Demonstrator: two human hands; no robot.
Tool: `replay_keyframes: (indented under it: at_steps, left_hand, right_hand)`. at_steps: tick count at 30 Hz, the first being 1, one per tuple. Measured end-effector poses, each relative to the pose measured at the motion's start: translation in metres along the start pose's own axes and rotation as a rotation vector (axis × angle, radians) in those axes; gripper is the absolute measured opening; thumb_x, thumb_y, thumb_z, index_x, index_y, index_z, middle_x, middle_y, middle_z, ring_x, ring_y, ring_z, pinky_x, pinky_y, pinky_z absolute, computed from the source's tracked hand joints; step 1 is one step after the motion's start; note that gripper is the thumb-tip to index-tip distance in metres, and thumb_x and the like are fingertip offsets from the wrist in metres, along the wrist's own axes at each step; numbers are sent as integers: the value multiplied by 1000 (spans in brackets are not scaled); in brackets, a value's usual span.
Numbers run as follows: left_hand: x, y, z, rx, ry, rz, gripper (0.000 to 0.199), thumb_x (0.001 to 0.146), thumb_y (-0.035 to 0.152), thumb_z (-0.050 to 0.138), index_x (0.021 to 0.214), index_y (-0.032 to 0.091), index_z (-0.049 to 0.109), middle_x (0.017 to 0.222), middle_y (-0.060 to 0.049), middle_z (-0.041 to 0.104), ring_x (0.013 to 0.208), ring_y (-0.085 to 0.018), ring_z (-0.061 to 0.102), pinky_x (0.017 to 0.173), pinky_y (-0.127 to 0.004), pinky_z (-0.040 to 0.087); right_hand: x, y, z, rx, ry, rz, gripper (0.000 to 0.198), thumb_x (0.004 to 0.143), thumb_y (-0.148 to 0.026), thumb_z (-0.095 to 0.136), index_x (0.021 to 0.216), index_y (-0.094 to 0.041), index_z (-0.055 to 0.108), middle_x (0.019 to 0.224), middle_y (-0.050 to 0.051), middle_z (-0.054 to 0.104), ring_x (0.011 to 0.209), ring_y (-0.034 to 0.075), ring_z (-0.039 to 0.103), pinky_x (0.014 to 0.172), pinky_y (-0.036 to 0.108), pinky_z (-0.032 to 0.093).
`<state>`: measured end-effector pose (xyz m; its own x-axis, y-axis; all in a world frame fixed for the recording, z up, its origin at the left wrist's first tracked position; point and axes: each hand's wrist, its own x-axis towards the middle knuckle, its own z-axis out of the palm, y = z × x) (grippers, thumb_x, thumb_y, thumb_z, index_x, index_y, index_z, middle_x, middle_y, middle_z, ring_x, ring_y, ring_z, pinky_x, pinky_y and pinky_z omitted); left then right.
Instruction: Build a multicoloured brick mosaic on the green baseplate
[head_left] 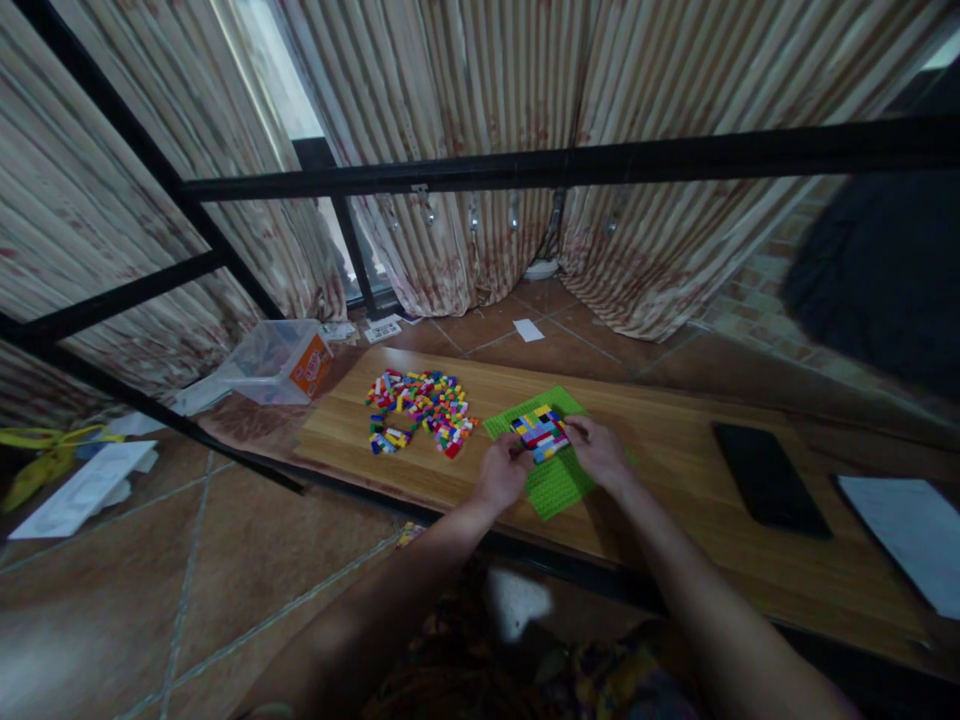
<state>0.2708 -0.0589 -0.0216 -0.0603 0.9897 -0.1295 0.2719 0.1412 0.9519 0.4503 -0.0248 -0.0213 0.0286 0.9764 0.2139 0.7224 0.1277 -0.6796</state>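
Note:
A multicoloured block of toy building bricks (541,432) sits over a green studded baseplate (559,488) on the wooden table. My left hand (504,468) is at the block's near left edge, its fingers bent and closed against the bricks. At the right edge, my right hand (596,450) has its thumb and fingers pinched on the block's side. Whether either hand also holds a loose brick is too small to tell. To the left lies a loose pile of coloured bricks (435,405).
A black tablet-like slab (769,478) and white papers (904,530) lie to the right. A clear plastic box (262,365) with an orange label stands beyond the table's left end. A black metal bar (525,170) crosses in front of the curtains (480,90).

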Motion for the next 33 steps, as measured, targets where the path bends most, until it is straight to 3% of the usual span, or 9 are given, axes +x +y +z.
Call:
replay_keyframes:
  at_steps: [6,9,12,14,18,26,30,33]
  left_hand:
    - [1,8,-3,-178,-11,-168,21,73,13,66,94,16,63,55,6,60,49,-10,57,52,-21,47]
    - [-1,14,-7,-216,-26,-202,20,74,14,67,94,14,62,54,6,59,48,-9,56,51,-21,47]
    - [-1,17,-9,-232,-40,-220,21,72,14,70,92,13,61,54,6,58,47,-8,53,49,-20,45]
    - [-1,18,-10,-236,-48,-225,22,71,15,73,89,13,62,54,7,57,45,-7,51,47,-19,43]
    - [2,19,-12,-258,-59,-234,23,67,16,77,84,12,62,53,6,57,45,-6,50,47,-18,41]
    - [2,29,-25,-374,-132,-322,18,68,14,74,81,11,62,57,2,58,50,-7,53,54,-20,44]
    - [-9,29,-42,-356,-141,-217,19,68,18,72,85,13,65,61,3,59,54,-7,54,55,-21,44]
    - [-18,19,-70,-191,-112,-75,11,72,21,67,81,14,66,58,4,56,52,-8,51,53,-20,41]
  right_hand:
    - [-3,-3,-7,-44,-26,34,23,82,-30,56,99,-23,71,83,8,73,79,25,67,76,37,50]
    - [-6,-11,-10,-7,-100,-50,41,80,-33,61,119,-19,63,110,13,68,100,27,64,88,41,49]
    - [-10,-18,-11,45,-222,-264,71,70,-36,74,135,-20,49,141,14,47,129,29,45,105,46,38]
    - [-13,-21,-10,12,-295,-321,80,66,-32,77,138,-23,45,148,13,39,135,30,36,110,48,32]
    - [-16,-22,-5,-81,-353,-314,71,74,-20,68,140,-26,44,151,10,33,137,29,33,113,48,27]
    - [-17,-20,2,-133,-332,-296,64,81,-25,60,142,-25,41,153,9,27,139,29,29,113,47,29]
    - [-18,-19,2,-139,-311,-338,61,83,-30,58,141,-27,41,152,8,29,137,29,34,111,47,32]
    - [-18,-16,2,-162,-281,-362,59,84,-34,56,140,-27,42,149,8,34,134,29,39,110,46,35]
